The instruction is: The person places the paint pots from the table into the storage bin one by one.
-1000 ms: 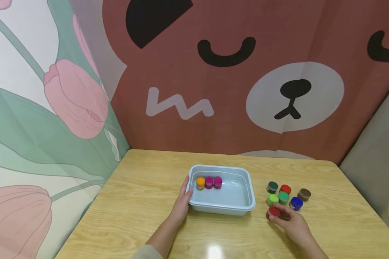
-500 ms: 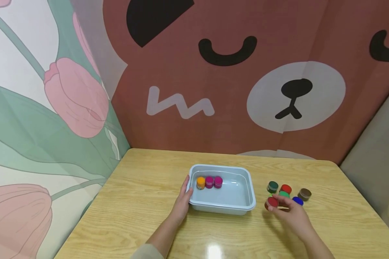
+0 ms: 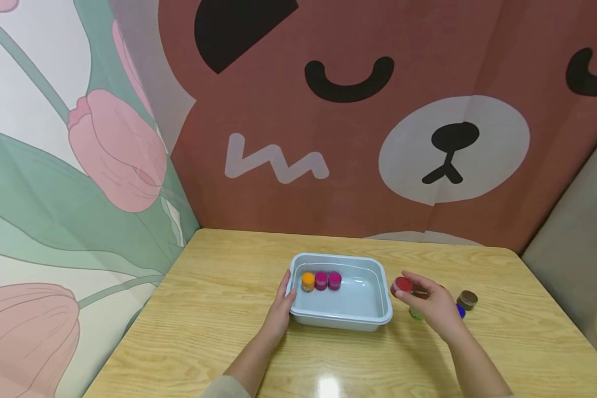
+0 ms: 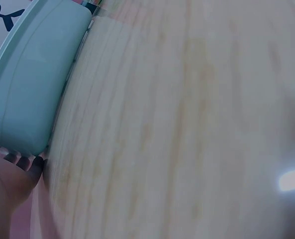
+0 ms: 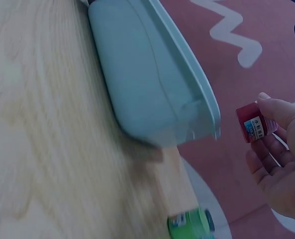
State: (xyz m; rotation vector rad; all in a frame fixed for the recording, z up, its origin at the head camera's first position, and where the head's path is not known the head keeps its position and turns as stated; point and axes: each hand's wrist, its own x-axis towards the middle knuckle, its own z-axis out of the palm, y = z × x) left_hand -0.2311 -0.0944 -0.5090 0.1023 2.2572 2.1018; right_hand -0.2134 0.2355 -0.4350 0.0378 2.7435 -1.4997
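The right hand [image 3: 434, 307] pinches the red jar [image 3: 401, 286] by its sides between thumb and fingers, the gap just as wide as the jar. The jar is in the air, just beside the right rim of the tray [image 3: 338, 319], and tilted in the right wrist view. The left hand [image 3: 278, 307] lies against the tray's left end; how far its fingers curl under it cannot be told.

The jar looks like small, stiff plastic, likely light, and its smooth wall could slip or turn under a loose pinch; two opposite sides seem the best hold, with the lid left unpressed. The tray looks thin and light, likely to slide if knocked, so its rim or end wall suits a steadying hand.

Inside stand an orange jar [image 3: 308, 282] and two magenta jars [image 3: 321, 280]; a brown jar [image 3: 467, 300] stands right of the hand.
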